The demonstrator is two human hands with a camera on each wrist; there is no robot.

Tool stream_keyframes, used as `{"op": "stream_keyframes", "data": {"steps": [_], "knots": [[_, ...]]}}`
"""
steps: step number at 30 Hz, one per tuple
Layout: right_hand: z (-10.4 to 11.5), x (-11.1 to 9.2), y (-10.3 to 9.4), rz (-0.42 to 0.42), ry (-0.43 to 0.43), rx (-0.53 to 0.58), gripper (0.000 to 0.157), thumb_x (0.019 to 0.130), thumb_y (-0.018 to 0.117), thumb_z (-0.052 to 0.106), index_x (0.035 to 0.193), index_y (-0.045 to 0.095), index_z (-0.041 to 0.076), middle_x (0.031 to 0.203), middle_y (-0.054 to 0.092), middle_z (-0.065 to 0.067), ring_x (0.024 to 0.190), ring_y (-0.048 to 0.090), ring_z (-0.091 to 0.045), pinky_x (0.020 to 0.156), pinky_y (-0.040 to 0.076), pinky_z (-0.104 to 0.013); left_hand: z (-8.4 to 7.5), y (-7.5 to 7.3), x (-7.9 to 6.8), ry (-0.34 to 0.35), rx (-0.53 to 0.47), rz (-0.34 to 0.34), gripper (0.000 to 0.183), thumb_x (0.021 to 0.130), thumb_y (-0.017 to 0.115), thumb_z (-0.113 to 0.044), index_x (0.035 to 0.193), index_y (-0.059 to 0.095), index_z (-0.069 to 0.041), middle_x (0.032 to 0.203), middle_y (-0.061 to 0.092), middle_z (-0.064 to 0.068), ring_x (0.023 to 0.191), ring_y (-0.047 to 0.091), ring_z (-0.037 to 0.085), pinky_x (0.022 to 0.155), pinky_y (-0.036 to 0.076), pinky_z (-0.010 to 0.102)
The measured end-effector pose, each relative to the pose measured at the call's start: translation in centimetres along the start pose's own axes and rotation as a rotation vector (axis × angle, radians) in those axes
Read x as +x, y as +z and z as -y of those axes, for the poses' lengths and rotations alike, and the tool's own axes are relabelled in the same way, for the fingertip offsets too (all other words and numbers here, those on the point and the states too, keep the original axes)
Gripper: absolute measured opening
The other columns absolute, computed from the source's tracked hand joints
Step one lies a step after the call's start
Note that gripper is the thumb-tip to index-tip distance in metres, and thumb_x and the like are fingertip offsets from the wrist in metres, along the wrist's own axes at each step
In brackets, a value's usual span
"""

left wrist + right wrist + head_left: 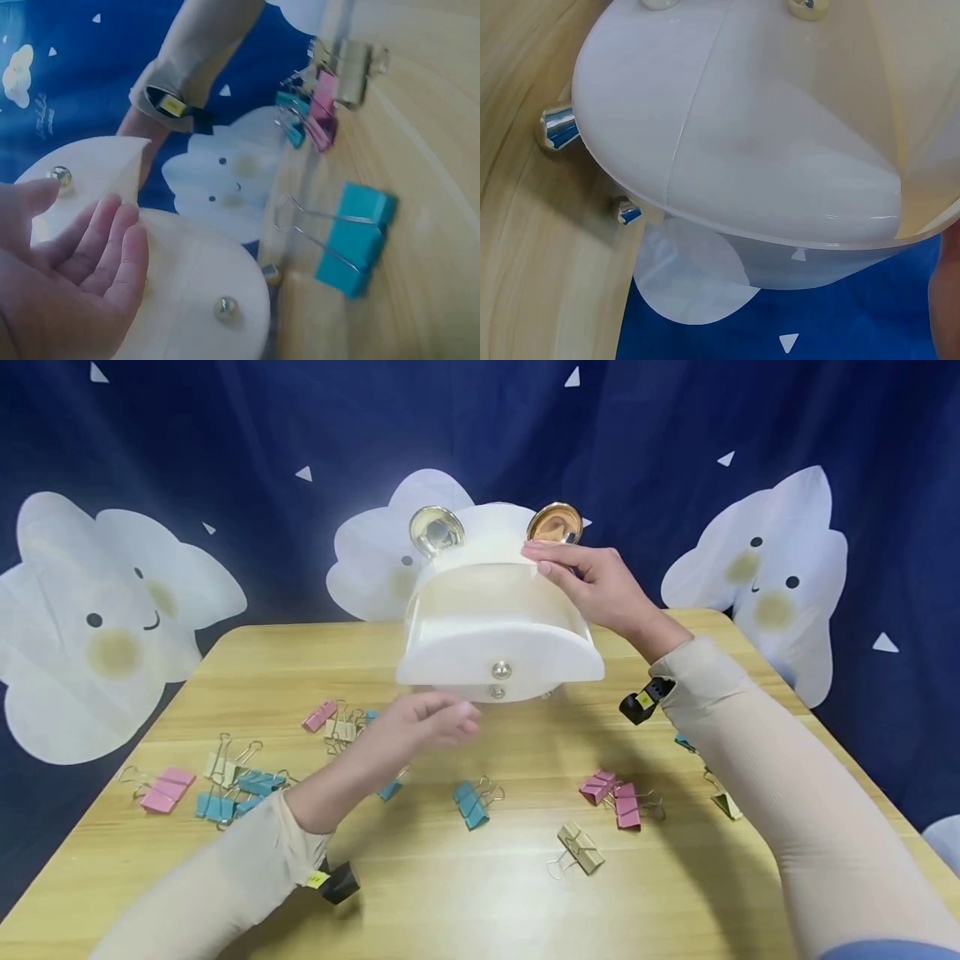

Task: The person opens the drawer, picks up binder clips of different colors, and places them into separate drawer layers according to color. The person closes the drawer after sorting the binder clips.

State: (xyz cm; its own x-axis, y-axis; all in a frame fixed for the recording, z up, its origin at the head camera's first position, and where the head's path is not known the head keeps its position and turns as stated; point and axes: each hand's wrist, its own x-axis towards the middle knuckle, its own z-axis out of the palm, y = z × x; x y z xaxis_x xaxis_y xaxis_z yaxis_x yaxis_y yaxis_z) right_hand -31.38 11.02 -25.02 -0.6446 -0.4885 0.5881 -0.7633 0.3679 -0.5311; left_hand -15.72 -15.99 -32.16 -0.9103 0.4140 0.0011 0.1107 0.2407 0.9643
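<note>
The glossy white plastic-looking cabinet (495,537) with a rounded top stands on the pale wood-grain tabletop (480,914), near the middle, towards the far side. Its white half-round upper drawer (450,658) stands drawn out; that step is judged complete. The white lower front (191,322) appears pushed in. Fittings: two round gold ears (555,522), two gold ball knobs (501,670).

Right hand (603,583): fingers nearly straight, tips resting on the cabinet's top beside one ear, clamped on nothing. Left hand (431,718): fingers relaxed, below the drawer front, holding nothing; contact cannot be confirmed.

All clips seen lie on the tabletop, judged not yet dealt with. Count: four pink metal binder clips (628,806), four pale-gold metal binder clips (581,847), at least six teal metal binder clips (471,805); overlap at the left prevents an exact total.

Surroundings: two beige sleeves (720,718), two black wrist cameras (637,707), one dark-blue printed cloth (247,410) behind.
</note>
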Motion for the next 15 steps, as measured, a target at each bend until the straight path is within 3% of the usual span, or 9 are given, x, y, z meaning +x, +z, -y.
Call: {"op": "stream_keyframes", "data": {"steps": [6,10,15], "knots": [[0.0,-0.2,0.1,0.009,0.015,-0.002,0.03,0.099,0.06,0.022,0.129,0.066,0.017,0.131,0.062,0.007,0.123,0.053,-0.004,0.098,0.046,-0.025,1.3,0.8,-1.0,0.074,0.397,-0.032,0.037,0.092,0.066,-0.043,0.117,0.068,-0.016,0.111,0.068,-0.004,0.102,0.064,0.014,0.09,0.052,0.037],[0.0,-0.2,0.2,-0.003,0.003,-0.009,0.03,0.099,0.06,0.021,0.128,0.067,0.017,0.131,0.062,0.006,0.123,0.053,-0.005,0.099,0.046,-0.025,2.1,1.9,-1.7,0.106,0.615,-0.032,0.043,0.089,0.069,-0.042,0.12,0.067,-0.013,0.113,0.069,-0.002,0.098,0.066,0.018,0.086,0.054,0.035],[0.1,0.0,0.1,-0.016,-0.006,-0.004,0.03,0.099,0.06,0.02,0.128,0.067,0.017,0.13,0.062,0.006,0.123,0.053,-0.006,0.099,0.046,-0.025,3.4,3.0,-2.0,0.171,0.825,-0.007,0.053,0.086,0.072,-0.044,0.125,0.064,-0.01,0.122,0.066,0.003,0.111,0.062,0.023,0.096,0.05,0.04]]}}
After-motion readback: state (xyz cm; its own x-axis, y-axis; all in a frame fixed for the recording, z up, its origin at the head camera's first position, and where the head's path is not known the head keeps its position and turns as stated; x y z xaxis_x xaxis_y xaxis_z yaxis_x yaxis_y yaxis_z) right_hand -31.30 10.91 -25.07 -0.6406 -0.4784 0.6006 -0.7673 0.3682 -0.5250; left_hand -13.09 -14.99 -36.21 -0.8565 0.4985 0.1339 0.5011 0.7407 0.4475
